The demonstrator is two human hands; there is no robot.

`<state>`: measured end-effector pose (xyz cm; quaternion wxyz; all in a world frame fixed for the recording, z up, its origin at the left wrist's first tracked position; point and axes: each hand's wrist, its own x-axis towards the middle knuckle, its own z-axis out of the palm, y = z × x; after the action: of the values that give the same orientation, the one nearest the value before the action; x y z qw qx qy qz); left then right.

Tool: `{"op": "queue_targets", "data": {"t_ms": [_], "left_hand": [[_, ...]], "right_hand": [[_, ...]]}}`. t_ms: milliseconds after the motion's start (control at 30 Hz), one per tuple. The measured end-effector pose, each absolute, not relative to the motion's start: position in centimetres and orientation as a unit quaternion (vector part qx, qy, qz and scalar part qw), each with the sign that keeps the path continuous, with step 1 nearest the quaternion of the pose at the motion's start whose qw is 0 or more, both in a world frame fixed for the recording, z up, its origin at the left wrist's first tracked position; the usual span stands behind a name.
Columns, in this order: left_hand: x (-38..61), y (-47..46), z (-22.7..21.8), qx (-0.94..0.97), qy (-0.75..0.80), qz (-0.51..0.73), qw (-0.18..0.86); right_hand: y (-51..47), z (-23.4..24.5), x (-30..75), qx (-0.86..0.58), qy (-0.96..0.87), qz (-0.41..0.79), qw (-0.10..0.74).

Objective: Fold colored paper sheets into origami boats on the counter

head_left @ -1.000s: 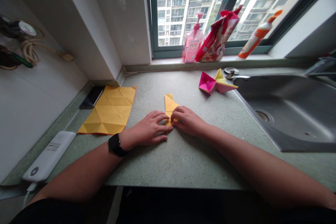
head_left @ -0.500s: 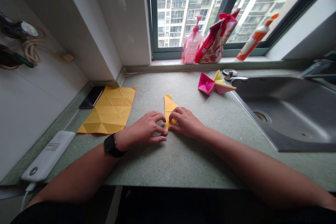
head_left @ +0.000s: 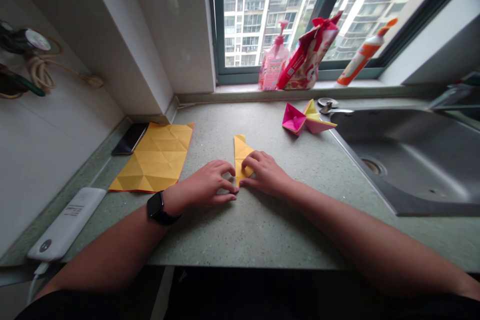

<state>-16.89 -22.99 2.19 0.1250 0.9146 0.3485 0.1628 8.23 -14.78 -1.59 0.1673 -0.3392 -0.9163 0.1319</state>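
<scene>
A narrow strip of folded yellow origami paper [head_left: 242, 152], with a slanted right edge, lies on the counter in front of me. My left hand [head_left: 210, 182], a black watch on its wrist, is at the strip's lower left edge. Its fingers are bent, and the fingertips grip the bottom corner. My right hand [head_left: 264, 175] comes from the other side, fingers curled over the lower part and thumb at the bottom corner, holding the strip down. The fingers partly hide that end. A larger creased yellow sheet [head_left: 159, 152] with an orange underside lies to the left.
A dark phone [head_left: 131, 139] lies beside the creased sheet, with a white power bank [head_left: 69, 222] and cable nearer me. Pink and yellow folded paper models [head_left: 294, 120] stand near the sink [head_left: 412, 160]. A pump bottle [head_left: 274, 60] and a red bag [head_left: 313, 55] line the windowsill.
Both hands stay at the bottom of the folded paper. The right fingers and thumb have shifted very slightly; otherwise the view has only drifted a little.
</scene>
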Motion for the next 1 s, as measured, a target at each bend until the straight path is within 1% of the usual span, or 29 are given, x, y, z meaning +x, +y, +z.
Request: {"op": "queue_targets", "data": {"t_ms": [167, 433, 533, 667, 767, 867, 1000], "left_hand": [[-17.0, -22.9, 2.0, 0.913, 0.349, 0.17, 0.128], [-16.7, -23.1, 2.0, 0.914, 0.342, 0.172, 0.135], [-16.4, -23.3, 1.9, 0.918, 0.34, 0.173, 0.112], [-16.2, -23.5, 2.0, 0.918, 0.354, 0.171, 0.051], [-16.2, -23.3, 2.1, 0.93, 0.335, 0.15, 0.017], [-16.4, -23.1, 2.1, 0.934, 0.335, 0.126, 0.009], [-16.8, -22.7, 2.1, 0.916, 0.384, 0.115, 0.021]], "right_hand": [[-14.0, -1.5, 8.8, -0.37, -0.905, 0.128, 0.168], [-11.6, -1.8, 10.4, -0.376, -0.901, 0.115, 0.18], [-10.9, -1.7, 10.9, -0.376, -0.903, 0.104, 0.178], [-10.9, -1.4, 10.9, -0.369, -0.912, 0.08, 0.16], [-11.2, -1.2, 10.8, -0.366, -0.916, 0.057, 0.153], [-11.4, -1.1, 10.8, -0.367, -0.917, 0.043, 0.149], [-11.3, -1.1, 10.8, -0.364, -0.918, 0.049, 0.147]]}}
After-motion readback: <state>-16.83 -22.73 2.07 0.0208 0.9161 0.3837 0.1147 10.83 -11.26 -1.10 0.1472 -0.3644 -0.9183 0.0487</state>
